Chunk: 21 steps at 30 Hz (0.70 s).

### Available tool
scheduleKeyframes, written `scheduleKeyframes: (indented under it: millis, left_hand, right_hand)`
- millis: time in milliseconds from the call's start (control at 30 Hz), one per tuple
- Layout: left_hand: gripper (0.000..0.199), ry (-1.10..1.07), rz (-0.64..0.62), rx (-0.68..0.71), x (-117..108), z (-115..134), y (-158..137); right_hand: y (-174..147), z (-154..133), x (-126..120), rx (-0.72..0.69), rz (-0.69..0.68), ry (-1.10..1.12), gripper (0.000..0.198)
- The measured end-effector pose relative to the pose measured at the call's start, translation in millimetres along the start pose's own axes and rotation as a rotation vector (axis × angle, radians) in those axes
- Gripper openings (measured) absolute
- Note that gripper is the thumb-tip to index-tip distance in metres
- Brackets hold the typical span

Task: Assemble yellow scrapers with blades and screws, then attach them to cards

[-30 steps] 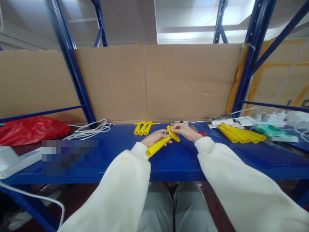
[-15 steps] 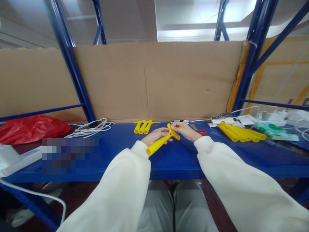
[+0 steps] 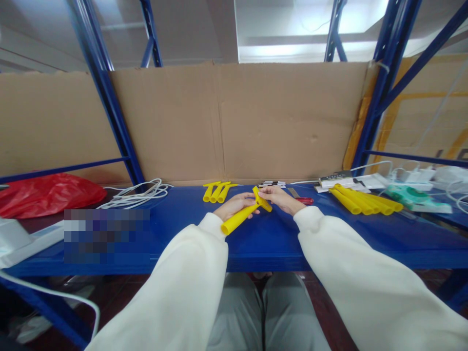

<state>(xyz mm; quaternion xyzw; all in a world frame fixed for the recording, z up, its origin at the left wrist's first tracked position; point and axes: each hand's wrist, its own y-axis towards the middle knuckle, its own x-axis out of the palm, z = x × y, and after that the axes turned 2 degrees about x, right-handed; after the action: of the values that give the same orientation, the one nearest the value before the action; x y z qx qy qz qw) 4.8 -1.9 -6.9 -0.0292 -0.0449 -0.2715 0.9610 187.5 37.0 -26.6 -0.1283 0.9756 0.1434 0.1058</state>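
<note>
A yellow T-shaped piece point(image 3: 239, 220) with a hollow round handle is held above the blue table, its open end tilted down toward me. My left hand point(image 3: 234, 207) is closed around it from beneath, near where the handle meets the crosspiece. My right hand point(image 3: 278, 196) pinches the upper part of the crosspiece with thumb and fingers. Whether anything small sits between those fingertips, I cannot tell. Just right of my right hand lies a tool with a red handle point(image 3: 305, 200) and a flat metal blade, partly hidden by that hand.
Three similar yellow pieces point(image 3: 219, 192) lie behind my left hand. Several more point(image 3: 360, 200) are lined up at the right, beside a green-and-white packet point(image 3: 413, 197). Small black-and-white items point(image 3: 272, 184) lie against the cardboard wall point(image 3: 256, 122). White cable point(image 3: 144, 193) and a red bag point(image 3: 54, 195) are left.
The held yellow piece has shifted very slightly left and turned a little. Both hands keep nearly the same place and grip.
</note>
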Motion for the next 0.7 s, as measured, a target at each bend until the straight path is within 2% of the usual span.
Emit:
scheduleKeyframes:
  millis: [300,700]
  left_hand:
    - [0.042,0.033,-0.016,0.029,-1.7,-3.0,1.2]
    - [0.038,0.065,-0.008,0.060,-0.4,-5.1,1.1]
  right_hand:
    - [-1.4,-4.8,-5.7,-0.021,-0.049,-0.030,0.033]
    - [-5.6,-9.1,-6.4,-0.014,-0.109,0.023,0.039]
